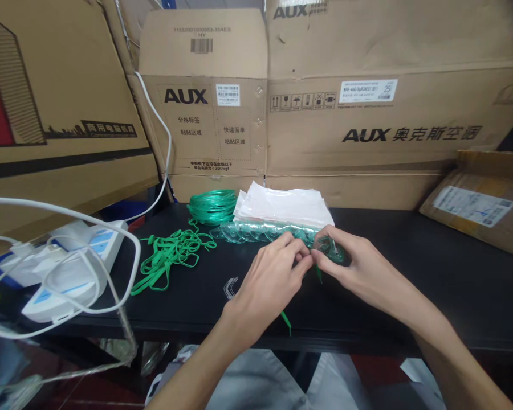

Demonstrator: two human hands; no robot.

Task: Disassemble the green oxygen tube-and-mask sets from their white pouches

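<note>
My left hand [277,267] and my right hand [346,256] meet above the dark table, fingertips almost touching. A clear green plastic piece [336,249] with a rounded edge is gripped between my right thumb and fingers. My left fingers are pinched together at its edge on a flat green strap [286,323], whose end hangs out below the hand. The exact spot where strap and plastic meet is hidden by my fingers. Just behind lies a row of similar clear green plastic pieces [256,230], overlapping one another.
A tangle of green straps [171,253] and a coil of green tubing [212,206] lie left. White packets [286,205] are stacked behind. Several thin metal strips [229,287] sit near my left wrist. A power strip [68,290] with white cables is far left; a carton [479,205] stands right.
</note>
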